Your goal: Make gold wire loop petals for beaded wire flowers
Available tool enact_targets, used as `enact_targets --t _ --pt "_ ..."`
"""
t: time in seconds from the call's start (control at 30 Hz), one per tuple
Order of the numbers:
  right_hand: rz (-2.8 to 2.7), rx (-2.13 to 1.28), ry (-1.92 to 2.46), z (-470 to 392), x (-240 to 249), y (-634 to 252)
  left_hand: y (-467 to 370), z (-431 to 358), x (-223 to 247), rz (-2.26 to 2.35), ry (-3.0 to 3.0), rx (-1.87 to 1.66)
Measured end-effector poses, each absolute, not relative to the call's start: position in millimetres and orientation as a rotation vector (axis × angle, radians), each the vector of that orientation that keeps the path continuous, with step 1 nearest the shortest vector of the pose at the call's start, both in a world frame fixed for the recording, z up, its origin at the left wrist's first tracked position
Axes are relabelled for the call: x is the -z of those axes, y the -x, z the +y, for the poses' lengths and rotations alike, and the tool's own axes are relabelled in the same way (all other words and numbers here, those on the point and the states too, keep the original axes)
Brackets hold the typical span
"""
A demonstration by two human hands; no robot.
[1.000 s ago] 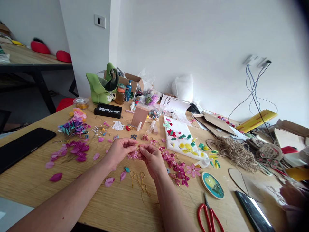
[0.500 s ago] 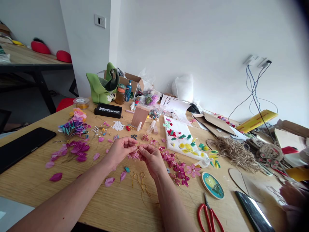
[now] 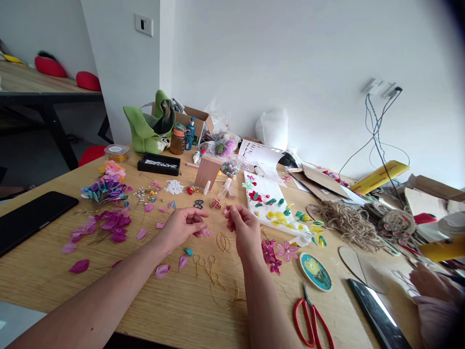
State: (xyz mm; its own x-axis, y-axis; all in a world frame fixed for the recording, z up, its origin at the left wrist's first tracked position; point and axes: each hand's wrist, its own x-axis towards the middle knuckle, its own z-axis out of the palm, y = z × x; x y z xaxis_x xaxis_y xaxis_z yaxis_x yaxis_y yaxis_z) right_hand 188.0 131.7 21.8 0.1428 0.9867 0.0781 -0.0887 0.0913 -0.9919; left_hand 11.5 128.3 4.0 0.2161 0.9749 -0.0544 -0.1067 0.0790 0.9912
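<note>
My left hand [image 3: 183, 227] hovers over the middle of the wooden table, thumb and fingertips apart, with nothing visible between them. To its right, my right hand [image 3: 242, 228] is pinched; what it holds, if anything, is too small to name. Between the hands lie gold wire loops [image 3: 223, 241], and pink petals [image 3: 206, 233] sit by my left fingertips. Nearer me are gold wire pieces [image 3: 210, 271] and a turquoise piece [image 3: 188, 252]. Magenta flowers [image 3: 271, 254] rest right of my right wrist.
Red-handled scissors [image 3: 311, 322], a round painted piece [image 3: 315, 271] and a phone [image 3: 378, 315] lie at right, near another person's hand [image 3: 428, 281]. Purple petals [image 3: 114, 223] and a black phone [image 3: 36, 218] are at left. A black tray [image 3: 159, 165] stands behind.
My hands have moved apart, my right hand going right. The gold wire loops between them now show. The view has shifted slightly.
</note>
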Motion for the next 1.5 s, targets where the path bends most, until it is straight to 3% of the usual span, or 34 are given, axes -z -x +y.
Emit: enact_targets --t 0.37,0.77,1.5 --pt "-1.127 -0.889 1.208 135 -18 -191 -29 117 11 1.042 -1.287 -0.905" --pt "-1.461 -1.323 1.257 132 -16 -190 -15 129 2 1.082 -1.287 -1.063" --pt "-1.329 -1.614 1.086 129 -20 -192 -10 123 -18 0.881 -1.141 -0.954"
